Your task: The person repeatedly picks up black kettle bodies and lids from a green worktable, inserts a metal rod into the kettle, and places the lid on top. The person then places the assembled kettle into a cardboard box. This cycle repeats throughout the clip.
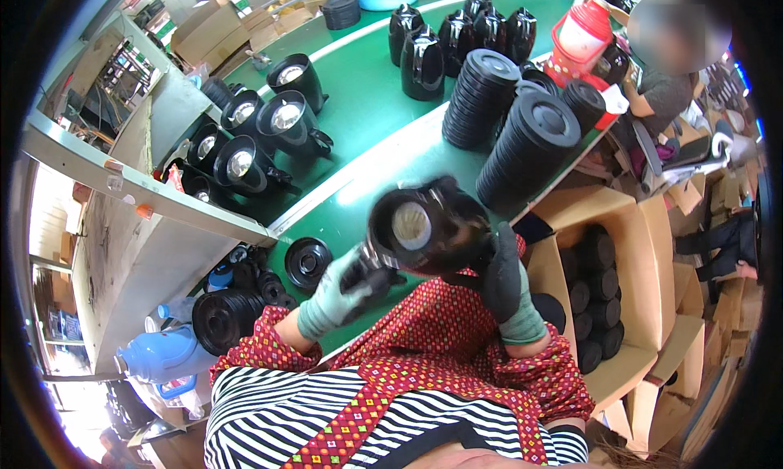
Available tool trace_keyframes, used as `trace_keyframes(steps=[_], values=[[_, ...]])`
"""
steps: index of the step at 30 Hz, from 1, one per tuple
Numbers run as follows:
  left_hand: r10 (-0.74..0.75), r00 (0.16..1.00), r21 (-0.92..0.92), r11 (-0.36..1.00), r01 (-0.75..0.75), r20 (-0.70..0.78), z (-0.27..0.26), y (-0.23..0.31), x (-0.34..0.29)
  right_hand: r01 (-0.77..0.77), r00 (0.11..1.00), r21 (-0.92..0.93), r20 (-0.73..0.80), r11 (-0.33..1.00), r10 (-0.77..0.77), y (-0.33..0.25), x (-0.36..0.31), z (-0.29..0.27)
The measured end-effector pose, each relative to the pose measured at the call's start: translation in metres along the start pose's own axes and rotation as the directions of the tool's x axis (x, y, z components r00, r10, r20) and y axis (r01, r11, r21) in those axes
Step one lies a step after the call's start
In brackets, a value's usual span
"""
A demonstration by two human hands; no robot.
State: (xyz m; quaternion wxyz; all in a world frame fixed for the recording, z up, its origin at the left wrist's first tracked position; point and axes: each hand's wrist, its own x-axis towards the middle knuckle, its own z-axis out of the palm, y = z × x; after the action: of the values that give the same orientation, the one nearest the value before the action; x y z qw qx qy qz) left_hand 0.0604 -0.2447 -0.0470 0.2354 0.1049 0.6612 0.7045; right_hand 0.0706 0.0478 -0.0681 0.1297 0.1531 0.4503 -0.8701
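In front of my chest a shiny black jug [451, 236] is tilted, its round end with a pale, silvery centre facing up and to the left. My right hand [503, 280], in a black and pale green glove, grips its right side. Gloved the same way, my left hand [347, 288] closes at the jug's lower left edge, where blur softens the fingers. Below the jug on the left, a round black lid [308, 263] lies on the green table [359, 212].
Several black jugs [285, 117] with silvery centres stand back left; others [422, 64] stand at the back. Tall stacks of black lids [528, 147] rise to the right, beside a red container [581, 38]. A cardboard box [644, 281] holds black cylinders. A co-worker [665, 90] sits far right. A blue thermos [167, 353] stands left.
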Motion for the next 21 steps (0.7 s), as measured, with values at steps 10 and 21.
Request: trace_keyframes(steps=[10, 21], values=[[0.413, 0.674, 0.287, 0.911, -0.297, -0.612, -0.148, -0.017, 0.328, 0.484, 0.840, -0.829, 0.350, 0.280, -0.414, 0.070, 0.015, -0.039], [0.333, 0.532, 0.336, 0.937, -0.096, -0.778, -0.280, -0.041, 0.496, 0.565, 0.798, -0.796, 0.458, 0.219, -0.392, 0.048, 0.030, -0.029]])
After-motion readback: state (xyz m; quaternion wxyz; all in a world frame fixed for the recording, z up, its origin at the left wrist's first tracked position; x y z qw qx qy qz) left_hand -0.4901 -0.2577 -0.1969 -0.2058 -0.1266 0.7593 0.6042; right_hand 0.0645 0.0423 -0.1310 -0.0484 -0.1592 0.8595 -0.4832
